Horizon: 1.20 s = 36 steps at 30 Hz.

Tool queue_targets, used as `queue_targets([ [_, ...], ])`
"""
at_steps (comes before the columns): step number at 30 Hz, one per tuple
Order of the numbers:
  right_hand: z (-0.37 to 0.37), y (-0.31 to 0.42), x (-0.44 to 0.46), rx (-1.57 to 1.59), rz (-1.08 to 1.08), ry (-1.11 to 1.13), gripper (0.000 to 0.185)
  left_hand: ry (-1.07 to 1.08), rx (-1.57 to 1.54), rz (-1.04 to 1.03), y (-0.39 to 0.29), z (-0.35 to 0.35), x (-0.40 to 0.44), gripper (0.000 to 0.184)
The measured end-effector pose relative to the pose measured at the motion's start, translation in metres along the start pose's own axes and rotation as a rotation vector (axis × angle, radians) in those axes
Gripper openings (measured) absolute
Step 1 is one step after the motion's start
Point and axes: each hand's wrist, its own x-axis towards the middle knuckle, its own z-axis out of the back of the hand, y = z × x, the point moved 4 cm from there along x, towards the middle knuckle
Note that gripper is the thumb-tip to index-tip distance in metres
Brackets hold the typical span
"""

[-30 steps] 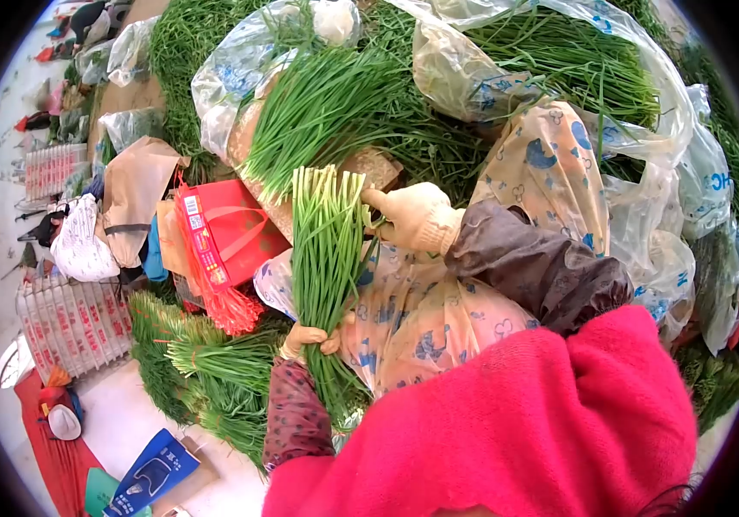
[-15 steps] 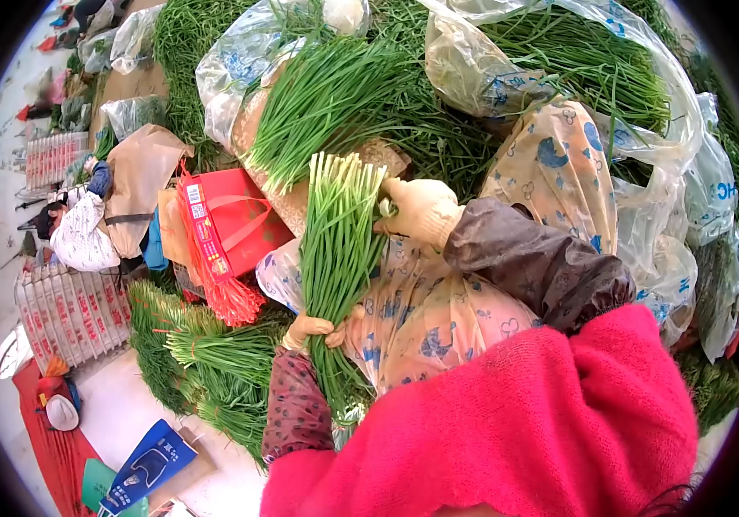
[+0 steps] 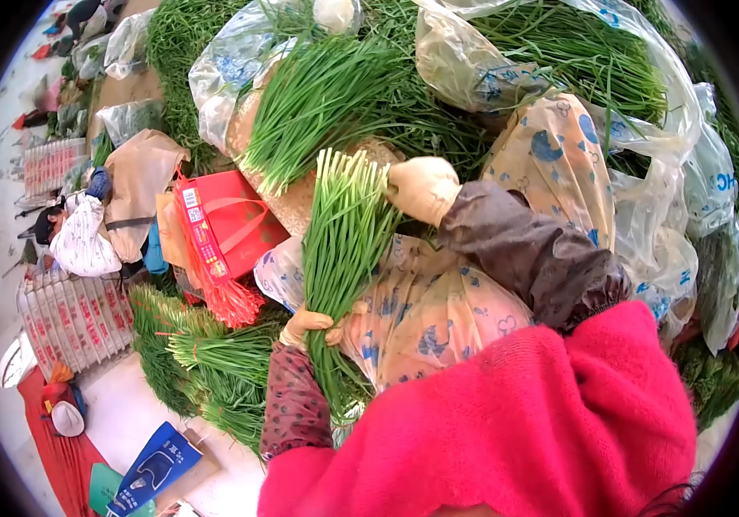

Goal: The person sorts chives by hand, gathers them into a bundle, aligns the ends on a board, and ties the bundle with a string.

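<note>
Gloved in cream, my left hand is wrapped round the lower part of a bundle of green stalks, whose pale cut ends point up. My right hand, in a similar glove, is closed at the right side of those pale ends; its fingertips are partly hidden, and I cannot make out what they pinch. A loose pile of long green stalks lies just above on a patterned board. Below the hands, a plastic cover with blue prints lies over my lap.
A red bag with red strips stands to the left, above tied green bundles. Clear plastic bags with greens lie at the upper right. White crates and a person in white are farther left.
My right hand has turned and its fingers have closed in against the pale ends. The bundle's top has shifted up and to the right, while my left hand keeps its hold.
</note>
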Motion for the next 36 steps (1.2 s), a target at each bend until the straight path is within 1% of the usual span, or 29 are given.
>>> queue_targets([
  [1, 0.014, -0.004, 0.002, -0.054, -0.044, 0.044, 0.031, 0.006, -0.007, 0.003, 0.0, 0.001, 0.0, 0.064],
  [2, 0.02, -0.015, 0.008, -0.071, -0.096, 0.015, 0.03, 0.012, -0.014, 0.005, 0.0, 0.003, 0.0, 0.064],
  [3, 0.028, -0.025, 0.012, -0.058, -0.137, -0.048, 0.029, 0.089, -0.004, 0.028, 0.001, 0.009, 0.0, 0.063],
  [4, 0.037, -0.034, 0.014, -0.046, -0.176, -0.111, 0.029, 0.095, -0.005, 0.029, 0.002, 0.013, 0.001, 0.063],
  [6, 0.067, -0.05, 0.014, 0.057, -0.273, -0.118, 0.028, 0.119, -0.06, 0.027, 0.007, 0.018, -0.002, 0.062],
  [7, 0.066, -0.072, 0.026, 0.083, -0.309, -0.173, 0.027, 0.156, -0.084, -0.002, 0.012, 0.028, -0.002, 0.061],
  [8, 0.08, -0.079, 0.023, 0.119, -0.336, -0.226, 0.028, 0.154, -0.085, -0.004, 0.019, 0.037, 0.0, 0.061],
  [10, 0.09, -0.093, 0.022, 0.039, -0.297, -0.386, 0.027, 0.274, -0.155, -0.059, 0.02, 0.039, 0.002, 0.066],
  [11, 0.086, -0.094, 0.023, -0.018, -0.305, -0.294, 0.027, 0.205, -0.147, -0.071, 0.02, 0.032, 0.002, 0.071],
  [12, 0.083, -0.096, 0.023, -0.075, -0.312, -0.203, 0.027, 0.204, -0.144, -0.076, 0.024, 0.033, 0.006, 0.071],
  [14, 0.026, -0.144, 0.065, -0.167, -0.37, 0.054, 0.024, 0.403, -0.291, -0.253, 0.023, 0.034, 0.009, 0.076],
  [15, 0.026, -0.136, 0.059, -0.192, -0.316, 0.022, 0.024, 0.336, -0.219, -0.277, 0.015, 0.023, 0.005, 0.082],
  [20, 0.017, -0.061, 0.002, -0.302, -0.025, -0.098, 0.029, 0.418, -0.164, -0.394, 0.022, 0.033, 0.006, 0.09],
  [21, 0.029, -0.039, -0.002, -0.115, -0.012, -0.214, 0.026, 0.45, -0.185, -0.396, 0.022, 0.031, 0.005, 0.089],
  [22, 0.043, -0.013, -0.01, 0.075, 0.009, -0.206, 0.028, 0.487, -0.204, -0.401, 0.023, 0.029, 0.006, 0.088],
  [23, 0.04, 0.001, -0.01, 0.306, 0.104, -0.202, 0.029, 0.372, -0.204, -0.409, 0.022, 0.022, 0.001, 0.086],
  [24, 0.036, 0.016, -0.012, 0.503, 0.18, -0.149, 0.032, 0.258, -0.201, -0.414, 0.021, 0.016, -0.004, 0.085],
  [26, 0.037, 0.045, -0.013, 0.338, 0.119, -0.014, 0.033, 0.242, -0.195, -0.37, 0.02, 0.013, -0.004, 0.083],
  [28, 0.035, 0.055, -0.007, 0.475, 0.023, 0.276, 0.037, 0.234, -0.154, -0.359, 0.016, 0.01, -0.004, 0.084],
  [29, 0.021, 0.054, 0.005, 0.436, 0.057, 0.33, 0.035, 0.217, -0.145, -0.343, 0.018, 0.008, -0.005, 0.085],
  [30, 0.014, 0.054, 0.006, 0.542, 0.007, 0.385, 0.031, 0.2, -0.137, -0.331, 0.018, 0.008, -0.005, 0.086],
  [32, 0.003, 0.057, 0.006, 0.752, 0.044, 0.359, 0.033, 0.212, -0.099, -0.329, 0.015, 0.007, -0.005, 0.087],
  [33, -0.01, 0.057, 0.005, 0.876, 0.103, 0.374, 0.026, 0.175, -0.108, -0.322, 0.016, 0.004, -0.007, 0.088],
  [35, 0.01, 0.074, -0.024, 0.879, 0.158, 0.66, 0.018, 0.056, -0.128, -0.326, 0.017, -0.007, -0.011, 0.092],
  [36, 0.016, 0.078, -0.04, 0.781, 0.182, 0.8, 0.018, 0.051, -0.13, -0.334, 0.018, -0.005, -0.011, 0.092],
])
